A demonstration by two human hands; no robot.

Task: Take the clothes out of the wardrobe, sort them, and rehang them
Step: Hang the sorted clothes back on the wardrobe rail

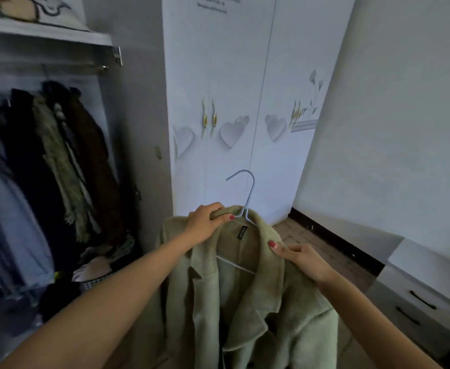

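Coat: pale green coat [245, 302] on a white wire hanger [241, 194], held in front of the person, outside the wardrobe, hook free.
Left hand: left hand [205, 225] curls round the collar at the left shoulder, just beside the hanger neck.
Right hand: right hand [302, 261] pinches the right shoulder, thumb on top.
Arms: both extended forward, the left one higher.
Progress: judged early; one garment out, sorting and rehanging not yet done.
Remaining: dark and olive clothes [58, 169] hang on the rail [66, 69] of the open wardrobe, a heap beneath.
Beyond: closed wardrobe doors [231, 102] with heart motifs.
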